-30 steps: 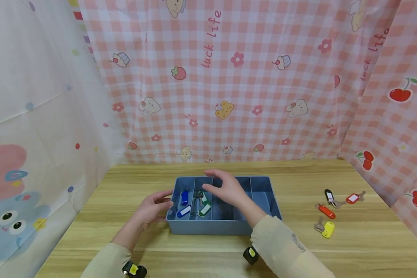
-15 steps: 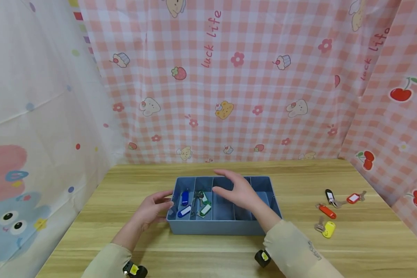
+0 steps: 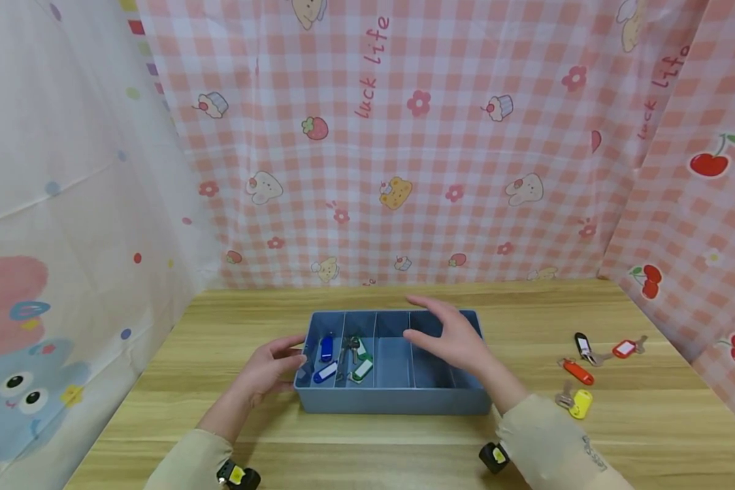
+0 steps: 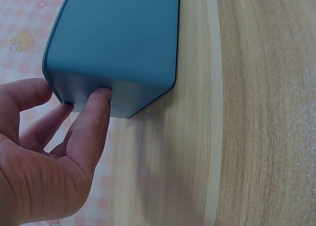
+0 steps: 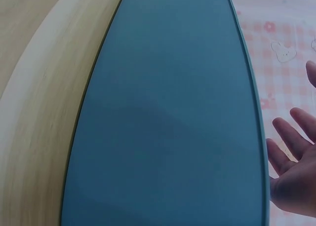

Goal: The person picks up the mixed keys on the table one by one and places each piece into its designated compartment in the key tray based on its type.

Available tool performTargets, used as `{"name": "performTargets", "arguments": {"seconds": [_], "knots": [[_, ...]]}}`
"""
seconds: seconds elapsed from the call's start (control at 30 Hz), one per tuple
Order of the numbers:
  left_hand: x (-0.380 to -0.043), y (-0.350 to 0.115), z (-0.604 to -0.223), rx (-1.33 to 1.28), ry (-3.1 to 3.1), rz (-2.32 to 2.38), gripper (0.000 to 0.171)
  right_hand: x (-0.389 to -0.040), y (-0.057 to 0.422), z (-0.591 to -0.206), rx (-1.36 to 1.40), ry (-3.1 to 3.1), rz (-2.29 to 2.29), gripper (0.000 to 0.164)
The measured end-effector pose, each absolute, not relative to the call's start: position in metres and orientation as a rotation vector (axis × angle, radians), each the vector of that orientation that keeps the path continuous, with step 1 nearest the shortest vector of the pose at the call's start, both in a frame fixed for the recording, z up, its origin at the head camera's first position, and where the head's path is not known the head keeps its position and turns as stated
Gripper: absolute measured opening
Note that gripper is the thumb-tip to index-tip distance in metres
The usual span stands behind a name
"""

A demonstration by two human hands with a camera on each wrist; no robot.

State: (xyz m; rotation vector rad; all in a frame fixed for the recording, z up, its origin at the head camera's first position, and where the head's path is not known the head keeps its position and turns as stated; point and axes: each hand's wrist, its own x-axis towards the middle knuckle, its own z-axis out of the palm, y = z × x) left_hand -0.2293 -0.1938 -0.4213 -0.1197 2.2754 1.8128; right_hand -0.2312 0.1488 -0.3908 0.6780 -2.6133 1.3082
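Note:
A blue-grey divided box (image 3: 398,401) sits on the table, split into several compartments. Two blue key tags (image 3: 326,371) lie in its leftmost compartment. The compartment beside it holds green key tags (image 3: 362,369) with metal keys (image 3: 352,346). My left hand (image 3: 274,366) rests its fingertips against the box's left end; the left wrist view shows fingers (image 4: 94,120) touching that end wall. My right hand (image 3: 450,337) hovers over the right part of the box, fingers spread and holding nothing, partly hiding the compartments there. In the right wrist view the box's long side fills most of the picture.
Several tagged keys lie on the wooden table (image 3: 159,408) right of the box: a black tag (image 3: 582,345), two red tags (image 3: 578,372) and a yellow tag (image 3: 581,404). A pink checked cloth (image 3: 367,224) hangs behind the table.
My right hand has moved rightward across the box, from above the second and third compartments to above the right ones, uncovering the middle compartment. The left hand has stayed at the left end.

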Motion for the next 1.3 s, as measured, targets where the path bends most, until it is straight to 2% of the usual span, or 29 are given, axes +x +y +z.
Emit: {"name": "performTargets", "arguments": {"seconds": [0.3, 1.3], "knots": [[-0.230, -0.194, -0.422, -0.116, 2.272, 1.826, 0.048, -0.231, 0.170, -0.392, 0.768, -2.515, 1.292, 0.063], [-0.231, -0.196, -0.422, -0.093, 2.251, 1.821, 0.050, -0.205, 0.266, -0.397, 0.739, -2.525, 1.146, 0.068]]}}
